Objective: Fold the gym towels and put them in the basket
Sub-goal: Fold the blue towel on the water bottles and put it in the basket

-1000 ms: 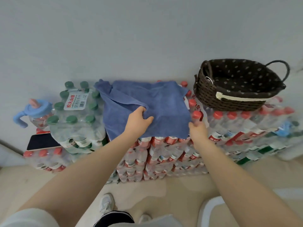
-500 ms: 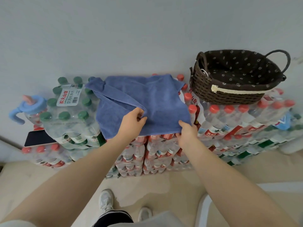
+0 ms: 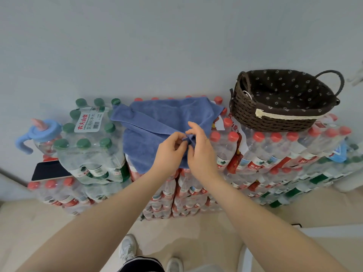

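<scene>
1. Pinching a bunched fold of the blue towel [image 3: 157, 126] at one shared point, with left hand [image 3: 169, 152] and right hand [image 3: 200, 152] meeting thumb-to-finger over the cloth, fingertips almost touching.
2. Holding both grips closed on fabric, only a small ridge of towel showing between the two pinches; remaining right-hand fingers fanning loosely above and touching nothing.
3. Lying mostly to the left of and beyond the grip, on top of the red-capped water bottle packs [image 3: 196, 185], with a diagonal flap running from the far-left corner down toward the pinch point and the near edge hanging just below the hands.
4. Spreading with its long axis roughly left to right, judging by the visible outline; fold not yet squared.
5. Sitting well to the right of and beyond the grip, the brown woven basket [image 3: 255, 116], appearing empty apart from something small and pale by its left handle, and resting on the same bottle stack; right hand being the nearer of the two.
6. Expecting, as a judgement, a further fold before any transfer rightward; risking an uneven bundle if corners slip from so small a pinch.
7. Standing left of the grip and clear of the work: green-capped bottle pack [image 3: 88, 138], blue sippy cup [image 3: 42, 132], dark phone [image 3: 49, 172].
</scene>
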